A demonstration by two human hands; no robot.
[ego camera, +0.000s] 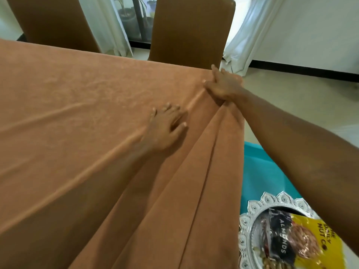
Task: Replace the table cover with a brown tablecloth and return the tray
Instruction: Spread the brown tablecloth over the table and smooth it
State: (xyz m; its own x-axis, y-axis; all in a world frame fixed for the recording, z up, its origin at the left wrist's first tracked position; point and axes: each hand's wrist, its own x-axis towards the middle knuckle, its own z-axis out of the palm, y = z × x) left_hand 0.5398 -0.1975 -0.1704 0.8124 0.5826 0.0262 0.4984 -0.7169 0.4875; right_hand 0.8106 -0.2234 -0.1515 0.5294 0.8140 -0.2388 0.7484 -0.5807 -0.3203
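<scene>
The brown tablecloth [81, 105] is spread over the tabletop and covers all of it that I can see. It hangs down at the near right edge in long folds. Some soft creases run across the cloth toward the far right corner.

The left hand [165, 129] lies flat on the cloth with the palm down. Its grip is spread, the fingers apart and pressing on the fabric, holding nothing. The right hand [223, 88] is at the far right corner of the tabletop. Its grip is closed on a bunch of the tablecloth, and the folds begin just under this hand.

The silver tray [250, 222] with the ornamental rim is low on the right, beside the hanging cloth and not on the tabletop. In the tray lies a yellow packet [314, 241] and a dark packet marked "ALMONDS" [281, 237]. A turquoise cloth [268, 171] lies under the tray. Two chairs with brown covers [190, 30] stand behind the tabletop, in front of white curtains [250, 30].
</scene>
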